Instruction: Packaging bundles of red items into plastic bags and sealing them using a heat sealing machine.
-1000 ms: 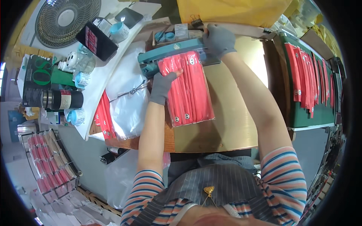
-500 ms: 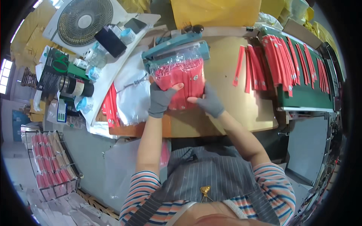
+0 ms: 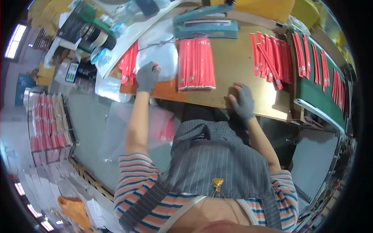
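Note:
A clear bag packed with slim red packets point(image 3: 196, 64) lies flat near the middle of the table, touched by neither hand. To its left, my left hand point(image 3: 147, 77), in a grey fingerless glove, rests over a stack of clear plastic bags point(image 3: 165, 54). Its fingers are curled together; whatever may be between the fingertips is too small to make out. My right hand point(image 3: 244, 103), gloved alike, hovers at the table's front edge with thumb and fingers apart, holding nothing. Behind the packed bag stands a teal bag sealer point(image 3: 206, 29) with its long arm raised.
Loose red packets point(image 3: 268, 58) lie on the table's right, beside a green conveyor belt point(image 3: 316, 95) carrying more. Other red packets point(image 3: 129, 64) lie left of the bags. A white shelf point(image 3: 128, 37) holds bottles. A rack point(image 3: 48, 124) of packed bags stands at far left.
The packed bag, held in both hands before, now lies released on the table. My left hand has moved left to the plastic bags, my right hand toward the front edge. More red packets lie beside the belt.

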### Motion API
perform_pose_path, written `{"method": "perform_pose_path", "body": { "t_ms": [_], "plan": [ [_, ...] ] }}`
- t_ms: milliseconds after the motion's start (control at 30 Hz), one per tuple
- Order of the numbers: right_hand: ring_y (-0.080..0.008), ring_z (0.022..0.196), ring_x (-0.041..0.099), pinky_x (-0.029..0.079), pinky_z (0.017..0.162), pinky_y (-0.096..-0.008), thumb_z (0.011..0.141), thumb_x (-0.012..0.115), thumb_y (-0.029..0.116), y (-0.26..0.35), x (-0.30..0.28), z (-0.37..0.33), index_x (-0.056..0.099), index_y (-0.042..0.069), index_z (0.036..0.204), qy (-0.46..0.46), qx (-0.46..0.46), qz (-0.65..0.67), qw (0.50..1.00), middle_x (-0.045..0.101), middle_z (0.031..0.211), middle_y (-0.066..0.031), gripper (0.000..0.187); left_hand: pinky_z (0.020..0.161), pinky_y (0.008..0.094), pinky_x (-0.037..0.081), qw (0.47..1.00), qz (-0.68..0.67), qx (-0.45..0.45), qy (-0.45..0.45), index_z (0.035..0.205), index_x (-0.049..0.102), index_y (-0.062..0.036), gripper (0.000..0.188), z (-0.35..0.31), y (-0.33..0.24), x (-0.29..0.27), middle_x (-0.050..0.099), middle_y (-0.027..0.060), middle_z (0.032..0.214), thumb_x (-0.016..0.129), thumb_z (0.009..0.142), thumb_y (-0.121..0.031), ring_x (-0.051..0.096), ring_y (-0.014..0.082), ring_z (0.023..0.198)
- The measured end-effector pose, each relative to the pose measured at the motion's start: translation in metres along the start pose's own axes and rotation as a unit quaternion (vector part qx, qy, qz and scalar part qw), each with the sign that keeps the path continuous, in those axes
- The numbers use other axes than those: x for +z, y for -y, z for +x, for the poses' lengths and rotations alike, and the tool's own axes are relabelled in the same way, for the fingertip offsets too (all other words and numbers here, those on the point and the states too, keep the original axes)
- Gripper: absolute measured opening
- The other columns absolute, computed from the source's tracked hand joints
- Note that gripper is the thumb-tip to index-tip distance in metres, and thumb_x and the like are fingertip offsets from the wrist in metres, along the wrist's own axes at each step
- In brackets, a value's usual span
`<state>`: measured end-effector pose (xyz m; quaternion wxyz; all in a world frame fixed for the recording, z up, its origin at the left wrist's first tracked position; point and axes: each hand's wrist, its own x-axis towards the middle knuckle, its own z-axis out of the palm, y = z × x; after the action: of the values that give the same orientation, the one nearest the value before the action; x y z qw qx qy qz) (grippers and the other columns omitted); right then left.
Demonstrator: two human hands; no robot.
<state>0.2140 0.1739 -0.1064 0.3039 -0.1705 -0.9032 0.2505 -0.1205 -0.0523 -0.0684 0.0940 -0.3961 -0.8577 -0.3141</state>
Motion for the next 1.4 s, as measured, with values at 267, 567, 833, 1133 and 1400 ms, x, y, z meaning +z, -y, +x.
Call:
{"method": "perform_pose_path", "body": {
  "t_ms": [267,567,833,1133,1400],
  "plan": [
    [-0.0341,0.106,0.05,0.04,0.092,-0.0402,0.079,0.061,0.02,0.005,0.004,-0.011,0.057,0.005,0.101,0.003,-0.008,-0.04,0.999,0.056,0.111,-0.0139,0.026,0.063,0.0295,0.044,0.978,-0.068,-0.063,0.185,0.079,0.065,-0.0018,0.028,0.023,0.041,-0.04,0.064,0.0082,0.072,0.053,0.086,-0.026,0.06,0.0152,0.071],
    [-0.0144,0.086,0.056,0.046,0.074,-0.0297,0.075,0.07,0.041,0.086,0.007,0.077,0.058,0.0,0.1,0.124,0.192,0.409,0.883,0.059,0.092,-0.0073,0.05,0.068,0.0278,0.048,0.938,-0.32,0.023,0.129,0.091,0.057,0.0001,0.015,-0.017,-0.161,0.012,0.059,0.0046,0.079,0.05,0.089,-0.013,0.054,0.0132,0.072],
    [-0.0274,0.069,0.058,0.046,0.064,-0.0363,0.071,0.064,0.032,-0.016,-0.017,0.036,0.059,0.006,0.082,0.004,0.276,0.16,0.948,0.061,0.078,-0.0138,0.028,0.059,0.0376,0.051,0.476,-0.797,-0.204,0.31,0.098,0.054,-0.009,0.027,-0.037,-0.184,0.053,0.064,0.0149,0.093,0.042,0.094,-0.032,0.063,0.0263,0.079],
    [-0.0396,0.126,0.034,0.026,0.104,-0.0505,0.078,0.056,0.053,-0.049,0.001,-0.045,0.045,0.0,0.124,0.005,-0.034,-0.131,0.991,0.038,0.134,-0.0259,0.071,0.095,0.0395,0.04,0.694,-0.704,-0.114,0.095,0.113,0.049,0.0064,0.036,0.03,-0.215,0.042,0.056,0.0177,0.11,0.053,0.086,-0.017,0.053,0.027,0.101],
    [-0.0405,0.129,0.031,0.023,0.104,-0.0524,0.077,0.055,0.051,-0.046,0.004,-0.039,0.045,0.0,0.122,0.0,-0.015,-0.084,0.996,0.036,0.136,-0.0254,0.069,0.103,0.0422,0.031,0.992,-0.021,0.089,0.081,0.124,0.038,0.0142,0.061,0.044,-0.188,0.265,0.042,0.0307,0.127,0.05,0.09,-0.035,0.039,0.0416,0.121]
  ]
}}
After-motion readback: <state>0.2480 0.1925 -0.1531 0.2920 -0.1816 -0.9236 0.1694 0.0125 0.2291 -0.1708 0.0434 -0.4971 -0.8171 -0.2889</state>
